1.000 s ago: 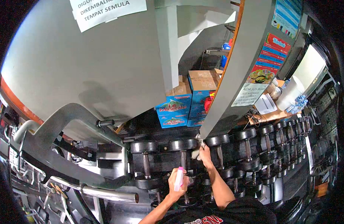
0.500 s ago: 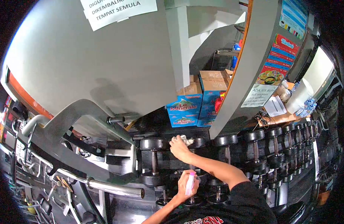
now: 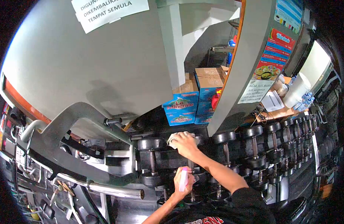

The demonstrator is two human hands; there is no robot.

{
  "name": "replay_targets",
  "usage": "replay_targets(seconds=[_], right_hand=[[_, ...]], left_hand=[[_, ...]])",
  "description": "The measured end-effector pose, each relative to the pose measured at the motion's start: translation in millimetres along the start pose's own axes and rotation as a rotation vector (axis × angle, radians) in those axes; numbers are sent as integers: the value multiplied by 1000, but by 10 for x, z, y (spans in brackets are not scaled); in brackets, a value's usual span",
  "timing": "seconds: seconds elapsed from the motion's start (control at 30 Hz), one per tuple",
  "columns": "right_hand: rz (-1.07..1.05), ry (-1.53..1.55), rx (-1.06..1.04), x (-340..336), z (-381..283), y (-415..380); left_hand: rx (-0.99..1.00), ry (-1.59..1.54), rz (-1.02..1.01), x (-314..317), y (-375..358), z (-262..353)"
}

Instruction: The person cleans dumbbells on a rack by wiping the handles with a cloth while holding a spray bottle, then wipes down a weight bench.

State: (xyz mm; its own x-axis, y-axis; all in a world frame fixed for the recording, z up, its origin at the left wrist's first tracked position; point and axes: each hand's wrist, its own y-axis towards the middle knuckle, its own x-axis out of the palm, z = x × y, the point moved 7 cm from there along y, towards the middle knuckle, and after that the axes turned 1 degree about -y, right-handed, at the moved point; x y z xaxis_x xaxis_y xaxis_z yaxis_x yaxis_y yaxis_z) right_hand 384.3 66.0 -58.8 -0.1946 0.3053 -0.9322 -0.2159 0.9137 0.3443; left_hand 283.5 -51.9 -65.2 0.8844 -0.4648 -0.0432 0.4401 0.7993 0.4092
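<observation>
My right hand point(image 3: 186, 144) is closed on a pale, crumpled cloth point(image 3: 173, 140) and presses it against the far head of a black dumbbell on the rack. Most of that head is hidden under the hand and cloth. Closer to my body, my left hand point(image 3: 178, 180) is wrapped round a small spray bottle point(image 3: 183, 181) with a pink top, held above the near end of the same dumbbell. To the left lies another black dumbbell point(image 3: 152, 159), and a further one point(image 3: 225, 147) lies to the right.
A row of dumbbells point(image 3: 255, 147) runs off to the right, with a lower row beneath. Blue water cartons point(image 3: 181, 108) stand behind the rack beside a grey pillar point(image 3: 231, 82). A grey machine frame point(image 3: 73, 115) with a chrome bar point(image 3: 116, 191) stands at left.
My right hand and the cloth have shifted over the dumbbell head, with more cloth showing at the left. My left hand has moved slightly left with the bottle. The view has turned a little.
</observation>
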Motion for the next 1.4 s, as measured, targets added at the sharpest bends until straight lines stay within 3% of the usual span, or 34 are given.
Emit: replay_targets(seconds=[0.07, 0.1, 0.17, 0.2, 0.27, 0.37, 0.4, 0.5, 0.53, 0.57, 0.63, 0.67, 0.77, 0.83, 0.9, 0.97, 1.03, 1.17, 1.23, 1.37, 1.4], right_hand=[[146, 169, 117, -272, 245, -196], [148, 168, 123, -266, 325, -305], [396, 291, 384, -288, 615, -643], [393, 291, 389, -151, 659, -740], [565, 509, 668, 170, 934, -1009], [620, 581, 736, 249, 1019, -1079], [501, 894, 941, 365, 1071, -1124], [504, 1045, 1080, 726, 1274, -1326], [383, 828, 1220, 1381, 1526, -1612], [128, 899, 1295, 1492, 1581, -1642], [276, 1414, 1231, 1148, 1428, -1419], [354, 1272, 1191, 584, 1271, -1220], [513, 692, 943, 264, 1135, -1063], [500, 533, 665, 138, 970, -929], [454, 485, 632, 171, 1040, -906], [361, 745, 822, 420, 1366, -929], [-31, 821, 984, 722, 1653, -874], [-298, 925, 689, 869, 1784, -419], [-598, 695, 613, 1566, 2064, -372], [-841, 467, 610, 1363, 1909, -197], [-842, 384, 470, 1240, 1837, -107]], left_hand=[[13, -8, -15, 22, 68, 62], [-75, -48, 89, -20, 100, 108], [-167, -89, 189, -58, 123, 80], [-173, -71, 184, -62, 125, 68], [-184, -51, 179, -67, 131, 76], [-214, -101, 144, -35, 192, 174], [20, 54, 53, -25, 267, 284], [-118, -134, 134, -20, 193, 212], [-116, -134, 132, -22, 159, 174], [-114, -94, 116, -25, 116, 102], [-113, -52, 106, -19, 99, 93], [-137, -68, 131, -14, 100, 141], [-140, -78, 159, -31, 86, 122], [-127, -71, 157, -33, 69, 85], [-98, -26, 164, -41, 65, 83], [-109, -27, 152, -46, 85, 101], [-131, -45, 136, -27, 76, 91], [76, 196, -28, 108, 88, 262], [247, 355, -33, 174, 96, 424], [105, 192, -52, 199, 104, 479], [87, 211, -52, 191, 103, 459]])
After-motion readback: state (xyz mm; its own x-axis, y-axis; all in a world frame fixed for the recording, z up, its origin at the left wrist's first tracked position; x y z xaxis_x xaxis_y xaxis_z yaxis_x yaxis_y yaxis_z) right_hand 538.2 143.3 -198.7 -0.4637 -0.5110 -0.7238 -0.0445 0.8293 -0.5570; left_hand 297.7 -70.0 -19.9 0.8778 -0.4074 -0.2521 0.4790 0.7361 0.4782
